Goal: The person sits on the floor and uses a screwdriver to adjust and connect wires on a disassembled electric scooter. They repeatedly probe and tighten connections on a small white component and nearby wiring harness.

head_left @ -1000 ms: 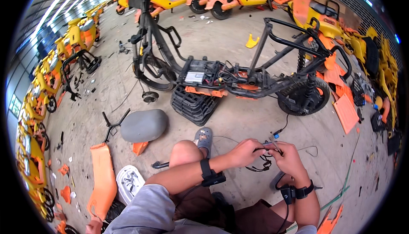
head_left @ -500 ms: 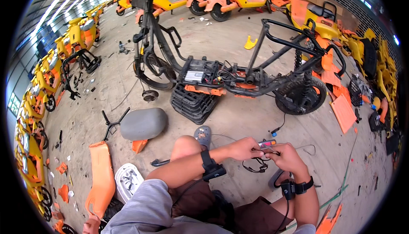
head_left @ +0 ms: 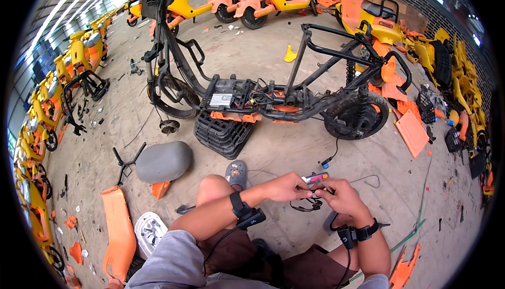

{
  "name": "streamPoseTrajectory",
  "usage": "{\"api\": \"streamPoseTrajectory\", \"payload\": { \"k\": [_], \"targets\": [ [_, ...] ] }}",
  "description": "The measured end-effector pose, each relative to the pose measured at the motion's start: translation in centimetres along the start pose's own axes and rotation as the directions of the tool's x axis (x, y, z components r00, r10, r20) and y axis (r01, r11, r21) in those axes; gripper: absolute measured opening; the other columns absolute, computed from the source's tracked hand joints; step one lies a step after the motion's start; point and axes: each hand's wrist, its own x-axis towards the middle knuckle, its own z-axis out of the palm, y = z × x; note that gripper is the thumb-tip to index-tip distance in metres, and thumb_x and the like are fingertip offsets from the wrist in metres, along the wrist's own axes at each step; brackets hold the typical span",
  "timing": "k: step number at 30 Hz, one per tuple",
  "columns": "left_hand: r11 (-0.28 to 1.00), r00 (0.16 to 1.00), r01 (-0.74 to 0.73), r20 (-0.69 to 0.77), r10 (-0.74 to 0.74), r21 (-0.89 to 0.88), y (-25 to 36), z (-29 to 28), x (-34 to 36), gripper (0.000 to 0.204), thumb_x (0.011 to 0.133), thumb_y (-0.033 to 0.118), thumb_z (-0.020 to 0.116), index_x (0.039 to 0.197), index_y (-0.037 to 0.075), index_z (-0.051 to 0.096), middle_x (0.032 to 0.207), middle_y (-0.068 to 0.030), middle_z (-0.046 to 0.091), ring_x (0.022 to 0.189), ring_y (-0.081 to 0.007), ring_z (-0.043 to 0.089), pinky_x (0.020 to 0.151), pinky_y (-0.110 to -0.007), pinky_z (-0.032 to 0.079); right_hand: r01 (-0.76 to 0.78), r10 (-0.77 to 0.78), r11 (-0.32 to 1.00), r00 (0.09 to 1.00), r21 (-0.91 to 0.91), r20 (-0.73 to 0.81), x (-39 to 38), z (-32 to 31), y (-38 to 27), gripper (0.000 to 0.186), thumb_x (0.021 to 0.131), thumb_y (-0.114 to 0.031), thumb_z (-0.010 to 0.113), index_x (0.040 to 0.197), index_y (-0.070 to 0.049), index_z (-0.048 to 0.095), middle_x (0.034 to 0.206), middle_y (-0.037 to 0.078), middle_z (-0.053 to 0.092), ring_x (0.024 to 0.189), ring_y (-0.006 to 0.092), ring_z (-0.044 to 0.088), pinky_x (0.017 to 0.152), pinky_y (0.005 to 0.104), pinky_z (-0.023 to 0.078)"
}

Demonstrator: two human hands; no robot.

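Observation:
Both my hands meet in front of my knees, closed around thin black cable (head_left: 306, 206), which hangs in loops below them. My left hand (head_left: 289, 188) pinches the cable. My right hand (head_left: 341, 198) grips it too, with a slim metal piece, perhaps a tool, between the fingers. Behind the fingertips shows a small grey object with orange and red parts (head_left: 317, 176); what holds it is hidden. A connector with a blue tip (head_left: 325, 164) lies on the floor beyond, on a wire from the scooter's rear wheel (head_left: 355, 115).
A stripped black scooter frame (head_left: 302, 105) stands ahead, by a black crate (head_left: 221, 136). A grey seat (head_left: 163, 160), orange panel (head_left: 117, 228) and white tray (head_left: 150, 228) lie left. Rows of yellow scooters (head_left: 84, 47) line the left and back; panels (head_left: 413, 134) are piled right.
The view has shifted, so the scene sits further left. My fingertips have drawn together on the cable, and the orange-tipped grey object behind them shows more than a second ago.

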Motion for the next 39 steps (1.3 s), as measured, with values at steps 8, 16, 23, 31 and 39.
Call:
{"api": "streamPoseTrajectory", "payload": {
  "k": [8, 16, 23, 31, 39],
  "targets": [
    [1.000, 0.999, -0.028, -0.039, 0.028, -0.006, 0.1, 0.3, -0.6, 0.031, 0.095, 0.025, 0.063, 0.090, -0.005, 0.068, 0.064, -0.0027, 0.056, 0.062, -0.0092, 0.045, 0.057, -0.029, 0.041, -0.015, 0.014, 0.999, 0.999, 0.031, 0.040, 0.4, -0.1, 0.0, 0.016, 0.086, -0.010, 0.068, 0.099, 0.000, 0.069, 0.063, 0.006, 0.058, 0.057, 0.0105, 0.047, 0.054, 0.0284, 0.040],
    [0.998, 0.994, -0.066, -0.084, 0.065, -0.007, 0.4, 0.5, -0.8, 0.029, 0.096, 0.023, 0.062, 0.088, -0.005, 0.066, 0.063, -0.0060, 0.055, 0.060, -0.0113, 0.046, 0.056, -0.031, 0.041, -0.081, 0.078, 0.991, 0.996, 0.111, 0.033, 0.5, -0.4, -1.0, 0.017, 0.085, -0.012, 0.071, 0.097, 0.001, 0.069, 0.064, 0.003, 0.058, 0.058, 0.0085, 0.047, 0.054, 0.0272, 0.039],
    [0.998, 0.991, -0.068, -0.117, 0.069, 0.011, 0.6, 0.7, -0.8, 0.027, 0.095, 0.021, 0.062, 0.090, -0.005, 0.065, 0.064, -0.0090, 0.055, 0.059, -0.0129, 0.045, 0.056, -0.032, 0.042, -0.099, 0.095, 0.989, 0.995, 0.105, 0.043, 0.6, -0.8, -0.2, 0.019, 0.083, -0.011, 0.074, 0.098, 0.000, 0.071, 0.065, 0.001, 0.059, 0.060, 0.0064, 0.048, 0.055, 0.0256, 0.040],
    [0.997, 0.990, -0.058, -0.122, 0.065, 0.058, 0.3, 0.9, -0.7, 0.025, 0.094, 0.020, 0.063, 0.091, -0.005, 0.065, 0.067, -0.0117, 0.056, 0.059, -0.0148, 0.045, 0.057, -0.034, 0.042, -0.123, 0.114, 0.984, 0.990, 0.131, 0.080, 0.7, -0.5, -0.2, 0.018, 0.084, -0.011, 0.073, 0.098, 0.000, 0.071, 0.070, 0.003, 0.066, 0.062, 0.0065, 0.050, 0.057, 0.0256, 0.041],
    [0.982, 0.984, -0.110, -0.125, 0.129, 0.150, -0.3, 1.5, -0.3, 0.025, 0.093, 0.021, 0.063, 0.094, -0.004, 0.065, 0.073, -0.0172, 0.059, 0.062, -0.0228, 0.053, 0.061, -0.037, 0.044, -0.107, 0.077, 0.933, 0.992, 0.343, 0.101, 0.7, 0.2, 1.8, 0.012, 0.088, -0.006, 0.068, 0.096, 0.003, 0.068, 0.075, 0.001, 0.066, 0.070, 0.0070, 0.056, 0.062, 0.0247, 0.046]
  ]
}}
